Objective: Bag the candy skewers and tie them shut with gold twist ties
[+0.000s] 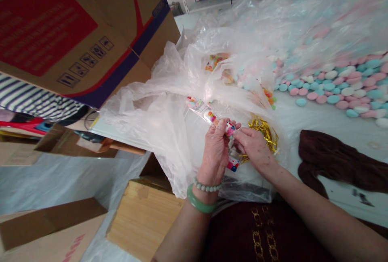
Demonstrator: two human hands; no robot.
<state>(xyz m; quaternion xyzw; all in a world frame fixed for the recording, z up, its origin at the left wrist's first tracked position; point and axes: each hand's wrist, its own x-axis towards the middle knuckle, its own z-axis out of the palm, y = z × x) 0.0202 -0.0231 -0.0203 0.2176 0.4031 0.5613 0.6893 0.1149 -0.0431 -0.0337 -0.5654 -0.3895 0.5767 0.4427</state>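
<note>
A long, narrow clear packet with colourful print [198, 107] slants up and left out of my left hand [216, 143]. My left hand is closed around its lower part, with a bead bracelet and a green bangle at the wrist. The fingers of my right hand [253, 147] pinch the packet's near end, meeting my left fingertips. Just under the hands, a small red-and-blue printed piece [233, 164] shows; whether it belongs to the same packet I cannot tell. A bunch of gold twist ties [266, 135] lies beside my right hand, on a crumpled clear plastic bag [169, 120].
Many pink, blue and white candies [333, 86] spread at the right under clear sheeting [281, 24]. A brown cloth [333, 157] lies at the right. A large carton [91, 24] stands at upper left. Bright packets [216, 62] lie within the plastic. Open boxes [145, 213] stand below left.
</note>
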